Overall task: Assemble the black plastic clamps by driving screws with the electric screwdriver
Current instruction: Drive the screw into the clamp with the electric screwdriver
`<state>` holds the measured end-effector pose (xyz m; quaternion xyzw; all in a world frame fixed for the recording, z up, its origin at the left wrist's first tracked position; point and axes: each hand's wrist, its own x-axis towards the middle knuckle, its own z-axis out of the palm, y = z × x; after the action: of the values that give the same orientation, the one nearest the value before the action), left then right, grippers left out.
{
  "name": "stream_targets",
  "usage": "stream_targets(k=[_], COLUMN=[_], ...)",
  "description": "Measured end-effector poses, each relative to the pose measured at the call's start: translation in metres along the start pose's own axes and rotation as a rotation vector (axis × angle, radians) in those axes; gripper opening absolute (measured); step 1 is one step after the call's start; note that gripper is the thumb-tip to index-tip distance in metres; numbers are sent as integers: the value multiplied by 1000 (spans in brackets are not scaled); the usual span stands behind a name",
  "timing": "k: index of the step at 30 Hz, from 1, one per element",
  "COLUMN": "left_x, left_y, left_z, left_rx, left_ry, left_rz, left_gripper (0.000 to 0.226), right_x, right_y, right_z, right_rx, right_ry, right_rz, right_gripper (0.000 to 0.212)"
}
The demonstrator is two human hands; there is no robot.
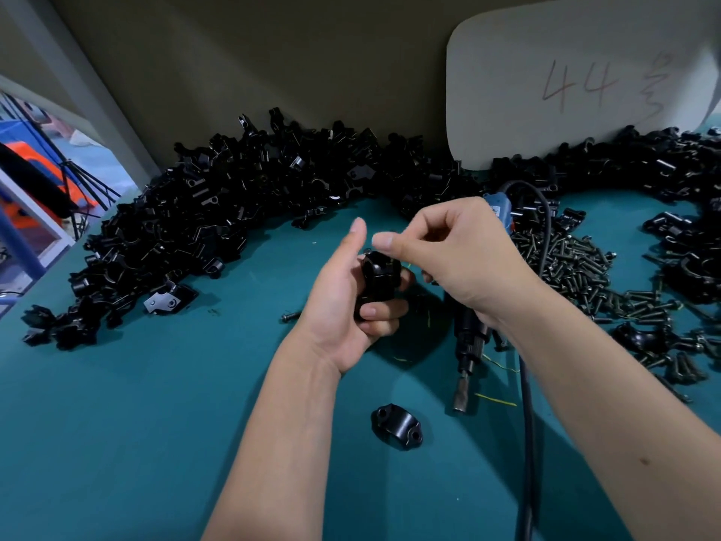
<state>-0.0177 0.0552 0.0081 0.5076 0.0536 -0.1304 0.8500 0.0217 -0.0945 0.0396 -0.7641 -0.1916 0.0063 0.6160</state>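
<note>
Two hands at work: in the head view the left hand [343, 302] and the right hand [448, 259] meet over the middle of the green bench top [156, 443].
Left hand: fingers curled round a black clamp assembly [379, 281], held upright off the bench, thumb raised clear of it.
Right hand: thumb and forefinger pinched together just above the top of the held clamp; what sits between them is too small to tell, a screw by my judgement. The remaining fingers seem to wrap the electric screwdriver [470, 341], whose body runs under the palm with its bit pointing toward the near edge.
Screwdriver cable: a black cord [528, 423] trails from the tool to the near edge.
Loose clamp half: one saddle piece [397, 426] with two holes lies near, well apart from the hands.
Screws: a pile of dark screws [577, 267] lies right of the hands; one stray screw [290, 316] lies just left of the left wrist.
Stock: a heap of black clamp parts [203, 212] arcs along the far left; more lie far right below a white card [565, 91] marked 44.
Step in hand: likely seating a screw in the clamp's top hole.
Next move: calls for steadying the clamp, swinging the bit onto the screw head in line with it, and driving.
</note>
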Motion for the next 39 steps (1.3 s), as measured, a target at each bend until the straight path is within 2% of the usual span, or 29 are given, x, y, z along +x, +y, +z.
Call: stream_targets(k=[2,4,5,7,9,12,15,17,20,22,25,28,30,34,39], left_x=[1,2,2,2,0,0,1,1,1,-1,-4,-9,-11,-12,-9], left_y=[-2,-4,-4,-3,-3,-2,-2,-2,0,2,4,7,10,11,9], left_z=[4,4,3,1,0,0,0,-2,-3,-4,-7,-12,-15,-16,-13], left_rx=[-71,-177,-218,-262,-273,-254,-217,-189,-210,-228,-190,-103,-32,120,278], left_ry=[0,19,39,71,69,59,60,68,79,85,71,52,56,46,47], left_rz=[-21,-40,-39,-25,-23,-41,-45,-40,-9,20,48,71,84,86,1], left_gripper=[52,42,34,24,22,22,27,25,21,25,26,34,36,18,16], right_x=[2,5,6,6,4,6,11,13,15,17,17,15,14,12,11], right_y=[2,8,11,15,18,20,16,13,9,4,-3,-6,-5,-2,-9], right_z=[-5,-17,-25,-34,-35,-31,-38,-49,-59,-59,-54,-50,-47,-42,-42], right_rx=[-173,-564,-778,-1037,-1108,-1091,-904,-710,-182,180,615,970,1006,942,1070], right_ry=[200,440,509,459,299,208,196,191,307,370,419,397,376,407,572], right_rz=[-24,-40,7,217,388,381,429,447,371,390,456,388,303,206,213], right_gripper=[57,55,55,74,91,90,79,59,29,27,34,43,43,41,41])
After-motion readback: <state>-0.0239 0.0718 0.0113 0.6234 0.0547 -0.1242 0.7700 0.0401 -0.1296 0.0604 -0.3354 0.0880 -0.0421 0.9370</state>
